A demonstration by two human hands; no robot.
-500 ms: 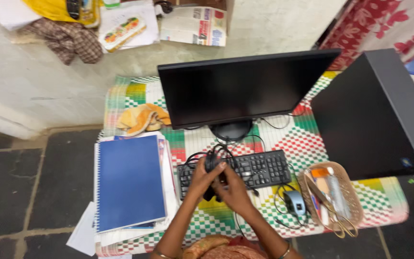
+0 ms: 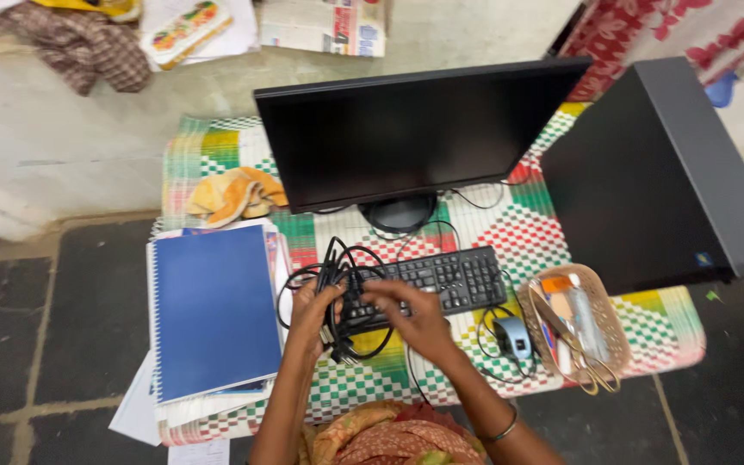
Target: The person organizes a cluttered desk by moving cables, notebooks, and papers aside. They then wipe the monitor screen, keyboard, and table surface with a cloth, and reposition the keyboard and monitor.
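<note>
Gathering a looped bundle of black cables (image 2: 337, 293) is the step in hand: it is gripped by the left hand (image 2: 313, 312), while the right hand (image 2: 412, 317) pinches strands over the black keyboard (image 2: 441, 280); tidy coiling is called for next.

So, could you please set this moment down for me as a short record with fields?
Left hand: left hand closed on a bundle of black cables, held over the keyboard's left end.
Right hand: right hand over the keyboard, fingers reaching to the bundle; grip cannot be told.
Surface: table under a checked cloth.
Behind: dark monitor on its stand.
Person's right: black computer case; woven basket with scissors and small items; mouse.
Person's left: blue spiral notebook on a paper stack; orange cloth.
</note>
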